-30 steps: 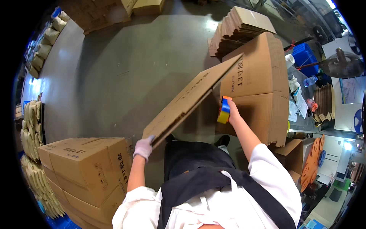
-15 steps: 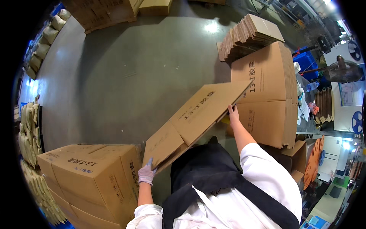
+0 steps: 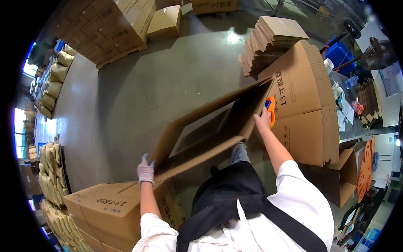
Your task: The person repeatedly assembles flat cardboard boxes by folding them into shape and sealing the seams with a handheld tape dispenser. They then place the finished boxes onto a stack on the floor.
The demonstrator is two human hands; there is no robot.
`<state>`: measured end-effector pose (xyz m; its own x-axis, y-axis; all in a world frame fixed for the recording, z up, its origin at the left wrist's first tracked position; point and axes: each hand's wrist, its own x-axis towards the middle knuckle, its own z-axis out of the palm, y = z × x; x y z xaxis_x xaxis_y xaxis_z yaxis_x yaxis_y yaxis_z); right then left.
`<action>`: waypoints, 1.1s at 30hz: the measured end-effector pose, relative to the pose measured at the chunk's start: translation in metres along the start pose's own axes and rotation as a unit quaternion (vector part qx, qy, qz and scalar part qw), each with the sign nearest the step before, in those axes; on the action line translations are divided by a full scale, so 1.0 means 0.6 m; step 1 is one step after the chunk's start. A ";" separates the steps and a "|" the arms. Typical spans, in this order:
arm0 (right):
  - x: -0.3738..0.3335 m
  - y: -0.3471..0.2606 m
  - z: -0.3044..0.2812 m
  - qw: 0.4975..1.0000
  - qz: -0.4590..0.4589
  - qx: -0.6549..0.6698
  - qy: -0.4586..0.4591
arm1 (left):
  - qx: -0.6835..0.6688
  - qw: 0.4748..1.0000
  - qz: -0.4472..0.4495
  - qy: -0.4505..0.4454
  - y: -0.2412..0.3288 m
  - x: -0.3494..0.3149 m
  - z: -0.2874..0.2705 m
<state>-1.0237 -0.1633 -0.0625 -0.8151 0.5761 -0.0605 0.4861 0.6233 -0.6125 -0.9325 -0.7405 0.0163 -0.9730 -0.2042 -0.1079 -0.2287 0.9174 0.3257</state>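
Observation:
A brown cardboard carton (image 3: 205, 154) hangs tilted in front of me, partly unfolded, with the floor visible through its middle. My left hand (image 3: 146, 171), in a pale glove with bluish fingertips, grips the carton's near left edge. At the opposite end, my bare right hand (image 3: 263, 120) is closed at the carton's right edge. An orange tape dispenser (image 3: 272, 110) with a blue part sits at that same hand; the fingers partly hide how it is held.
Flat cartons (image 3: 300, 101) stand stacked at right, with another flattened stack (image 3: 281, 31) behind. A closed carton (image 3: 105, 206) is at lower left, below my left hand. Loaded pallets (image 3: 121, 38) stand far left, beside filled sacks (image 3: 58, 71). A cluttered workbench (image 3: 344, 96) is at right.
The carton has gone from nearly flat to spread apart into a frame. My left hand has moved left and up, and the orange tape dispenser has come into clearer view.

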 end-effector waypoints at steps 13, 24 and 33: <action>-0.040 -0.057 -0.001 0.989 -0.082 -0.124 0.003 | 0.136 0.973 -0.185 -0.028 0.164 0.374 0.092; -0.022 -0.155 0.103 0.965 -0.088 -0.156 -0.193 | 0.044 0.941 -0.328 -0.063 0.310 0.333 0.259; 0.096 -0.059 0.272 0.793 -0.467 -0.238 -0.311 | 0.162 0.894 -0.142 -0.393 0.255 0.335 0.346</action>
<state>-1.1393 -0.2384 -0.1733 -0.8155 -0.5342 -0.2227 -0.4780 0.8386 -0.2612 -1.1563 -0.5705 -0.1507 -0.5238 -0.2582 -0.8117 -0.3180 0.9433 -0.0949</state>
